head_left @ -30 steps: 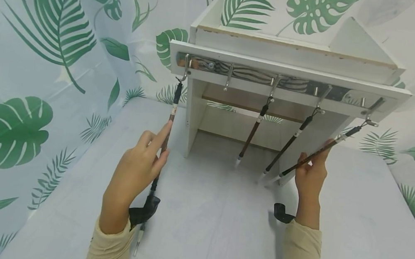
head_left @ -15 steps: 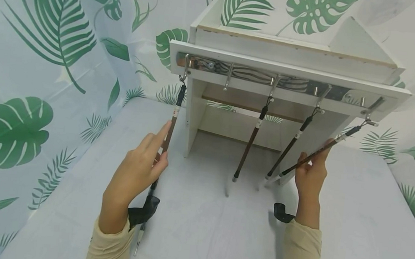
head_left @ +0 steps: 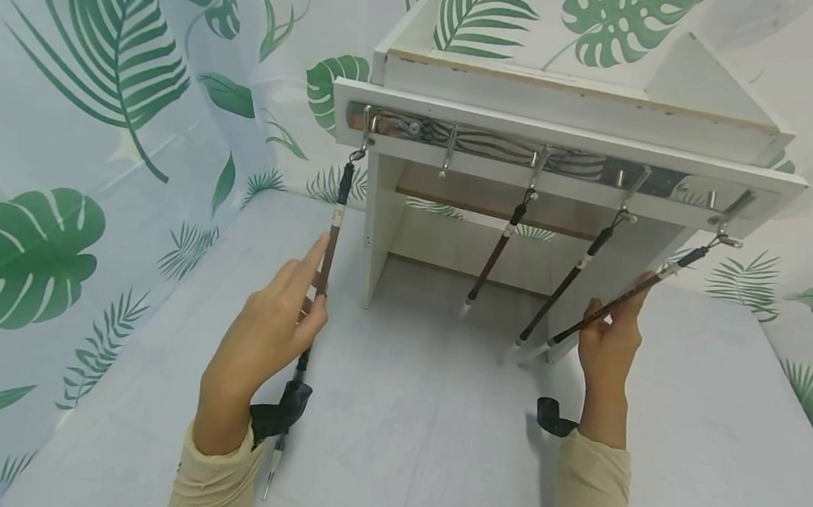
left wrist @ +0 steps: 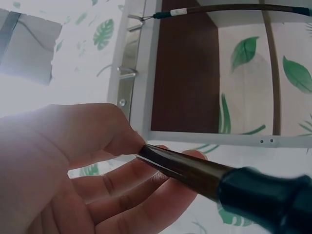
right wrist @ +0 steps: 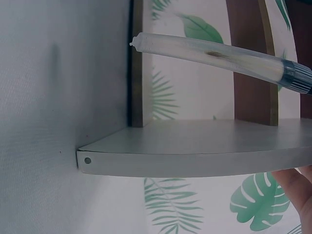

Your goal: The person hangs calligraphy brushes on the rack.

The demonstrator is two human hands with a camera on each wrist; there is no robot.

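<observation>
My left hand (head_left: 263, 329) pinches the brown shaft of a calligraphy brush (head_left: 331, 250), whose loop hangs on the leftmost hook. In the left wrist view, thumb and fingertips meet on that shaft (left wrist: 195, 175). My right hand (head_left: 611, 347) holds another calligraphy brush (head_left: 623, 297), slanting down from the rightmost hook, between thumb and fingers. A clear cap (right wrist: 209, 54) covers a brush's pale bristles in the right wrist view; only fingertips (right wrist: 292, 187) show there. Two more brushes hang between the hands: a brown one (head_left: 496, 254) and a darker one (head_left: 566, 289).
A white shelf unit (head_left: 582, 111) carries a metal rail (head_left: 494, 141) with several hooks. The unit's right side panel (head_left: 616, 245) stands close behind my right hand. Pale cloth (head_left: 405, 417) covers the surface below, and a leaf-print sheet (head_left: 117, 201) hangs around it.
The brush in my left hand swings slightly right at its top, then back left. The brown middle brush swings toward me and back again. My right hand stays in place.
</observation>
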